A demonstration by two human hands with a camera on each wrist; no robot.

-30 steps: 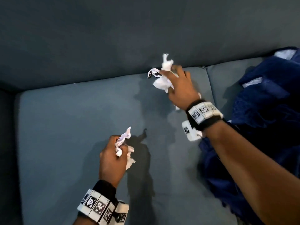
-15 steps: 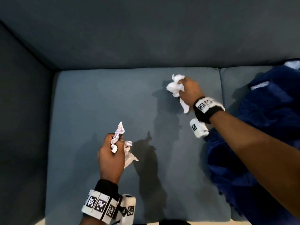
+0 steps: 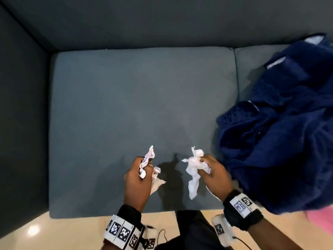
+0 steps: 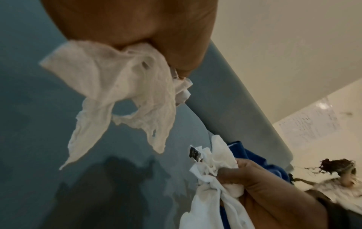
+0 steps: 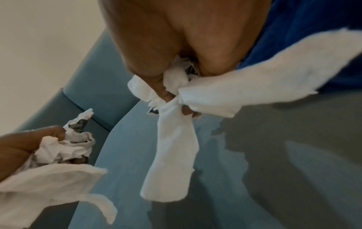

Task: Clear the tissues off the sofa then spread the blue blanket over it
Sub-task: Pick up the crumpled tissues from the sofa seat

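Observation:
My left hand [image 3: 138,175] grips a bunch of crumpled white tissues [image 3: 148,163] above the front of the blue-grey sofa seat [image 3: 126,105]. Close to its right, my right hand [image 3: 212,170] holds a second wad of white tissues [image 3: 193,170], one strip hanging down. The left wrist view shows the left hand's tissues [image 4: 125,93] and the right hand's wad [image 4: 213,168]. In the right wrist view the right hand's tissues [image 5: 176,139] dangle, with the left hand's bunch [image 5: 58,155] at lower left. A dark blue blanket [image 3: 281,132] lies heaped on the right seat cushion.
The sofa's backrest [image 3: 162,22] runs along the top and its left armrest [image 3: 21,114] closes the left side. Pale floor [image 3: 54,230] shows below the seat's front edge, with something pink [image 3: 322,219] at the lower right.
My right hand has drawn back from the rear of the seat to the front edge, beside the left hand, still holding its tissues. The view has pulled back from the sofa.

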